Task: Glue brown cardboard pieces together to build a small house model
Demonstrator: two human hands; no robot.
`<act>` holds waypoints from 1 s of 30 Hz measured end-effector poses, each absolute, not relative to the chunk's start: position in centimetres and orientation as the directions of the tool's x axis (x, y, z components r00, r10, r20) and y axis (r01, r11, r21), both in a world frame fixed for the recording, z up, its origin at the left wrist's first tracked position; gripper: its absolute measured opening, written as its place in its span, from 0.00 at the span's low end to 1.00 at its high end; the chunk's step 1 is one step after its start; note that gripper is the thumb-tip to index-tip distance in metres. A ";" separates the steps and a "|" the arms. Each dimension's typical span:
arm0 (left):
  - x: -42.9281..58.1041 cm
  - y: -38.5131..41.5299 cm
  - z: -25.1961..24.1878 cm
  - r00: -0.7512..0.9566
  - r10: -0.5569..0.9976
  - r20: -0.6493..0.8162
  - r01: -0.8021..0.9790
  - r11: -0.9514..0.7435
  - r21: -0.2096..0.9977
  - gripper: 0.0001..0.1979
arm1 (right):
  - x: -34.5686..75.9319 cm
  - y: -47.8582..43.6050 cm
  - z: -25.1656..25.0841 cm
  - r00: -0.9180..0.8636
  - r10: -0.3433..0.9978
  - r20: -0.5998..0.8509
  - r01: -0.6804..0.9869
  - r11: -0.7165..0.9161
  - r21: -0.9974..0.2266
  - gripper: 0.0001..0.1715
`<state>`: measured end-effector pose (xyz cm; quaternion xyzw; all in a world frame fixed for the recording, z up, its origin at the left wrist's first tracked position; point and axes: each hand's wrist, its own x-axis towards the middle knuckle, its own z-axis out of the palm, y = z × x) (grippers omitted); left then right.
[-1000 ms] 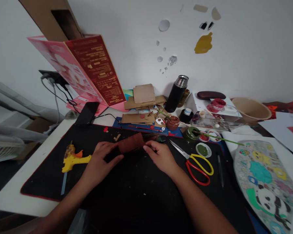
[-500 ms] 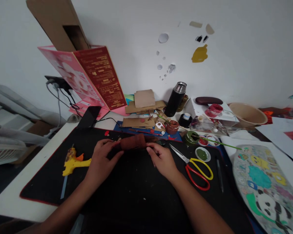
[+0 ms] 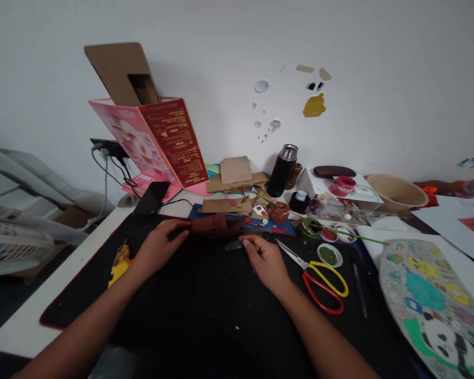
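A brown painted cardboard piece [image 3: 215, 225] lies at the far edge of the black mat [image 3: 205, 310]. My left hand [image 3: 158, 247] grips its left end with the fingers closed on it. My right hand [image 3: 266, 260] rests on the mat just right of the piece and apart from it, fingers loosely bent with nothing in them. Its fingertips sit beside a small dark green scrap [image 3: 233, 246].
A yellow glue gun [image 3: 120, 263] lies left of my left arm. Red-and-yellow scissors [image 3: 319, 276] lie right of my right hand, with paint dishes [image 3: 329, 255] and a green brush [image 3: 349, 232] beyond. A black flask [image 3: 281, 171], a cardboard stack [image 3: 235, 176], a beige bowl [image 3: 397, 192] and a painted panda board [image 3: 430, 295] are nearby.
The brown piece has moved away from me toward the mat's far edge with my left hand. My right hand has let go of it. The view has tilted upward.
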<state>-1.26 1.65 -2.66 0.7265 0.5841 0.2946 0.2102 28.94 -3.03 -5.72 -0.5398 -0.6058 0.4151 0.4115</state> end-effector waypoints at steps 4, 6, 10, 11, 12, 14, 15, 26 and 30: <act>-1.2 1.8 -2.3 0.088 0.983 0.161 0.717 -0.175 0.675 0.19 | 29.0 -3.0 -5.7 -0.080 0.994 0.075 0.341 0.098 -0.935 0.24; -1.0 1.9 -2.0 0.047 0.987 0.153 0.698 -0.142 0.702 0.22 | 29.1 -3.0 -5.7 -0.075 0.994 0.084 0.345 0.105 -0.933 0.23; -0.4 2.1 -1.4 0.103 0.985 0.139 0.689 -0.172 0.704 0.29 | 29.6 -2.7 -5.6 -0.049 0.995 0.090 0.358 0.102 -0.928 0.23; -0.3 2.1 -1.2 0.139 0.981 0.135 0.697 -0.194 0.690 0.30 | 29.7 -2.6 -5.6 -0.043 0.995 0.095 0.363 0.104 -0.926 0.23; -0.3 2.2 -1.1 0.174 0.976 0.131 0.705 -0.216 0.676 0.31 | 29.8 -2.5 -5.6 -0.039 0.994 0.101 0.366 0.108 -0.924 0.23; -0.3 2.3 -1.1 0.243 0.964 0.108 0.719 -0.254 0.647 0.34 | 30.0 -2.4 -5.7 -0.029 0.994 0.110 0.366 0.113 -0.924 0.23; -0.5 2.4 -1.1 0.280 0.956 0.085 0.726 -0.268 0.634 0.36 | 30.1 -2.3 -5.7 -0.027 0.993 0.111 0.365 0.113 -0.924 0.23; -1.6 2.3 -2.7 0.328 0.943 0.048 0.756 -0.293 0.585 0.38 | 30.3 -2.0 -6.3 -0.044 0.990 0.135 0.361 0.142 -0.922 0.22; -1.0 2.2 -2.1 0.250 0.966 0.063 0.720 -0.229 0.655 0.33 | 30.4 -1.9 -6.4 -0.029 0.990 0.139 0.342 0.140 -0.929 0.23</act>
